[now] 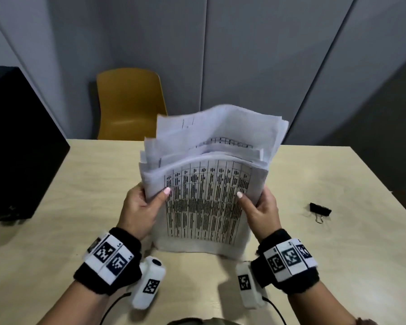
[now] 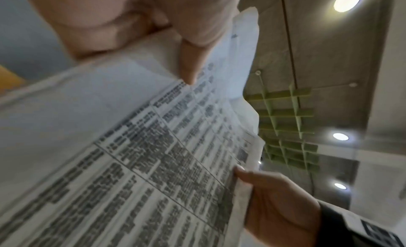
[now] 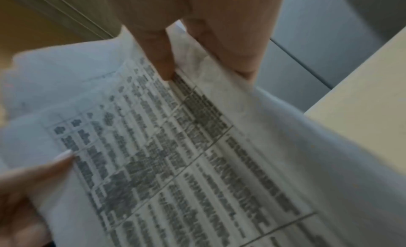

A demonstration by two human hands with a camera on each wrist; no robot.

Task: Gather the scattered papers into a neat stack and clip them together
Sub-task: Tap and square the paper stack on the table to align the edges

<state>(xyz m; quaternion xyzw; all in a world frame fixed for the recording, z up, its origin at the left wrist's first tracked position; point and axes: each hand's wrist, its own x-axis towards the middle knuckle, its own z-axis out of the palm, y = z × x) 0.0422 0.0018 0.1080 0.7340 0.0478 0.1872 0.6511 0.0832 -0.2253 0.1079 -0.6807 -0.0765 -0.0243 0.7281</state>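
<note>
Both hands hold the papers point(image 1: 204, 202) upright on the table point(image 1: 314, 254), bottom edge resting on or just above the surface. The left hand point(image 1: 141, 207) grips the left side, thumb across the printed front sheet; the right hand point(image 1: 259, 208) grips the right side likewise. Gathering appears complete: no loose sheets show on the table. Squaring is not: the upper edges are staggered, with several rear sheets standing higher and fanned to the right. The binder clip point(image 1: 320, 210) lies untouched on the table, well apart to the right. Remaining, in my judgement: even the edges, then fetch and fit the clip.
</note>
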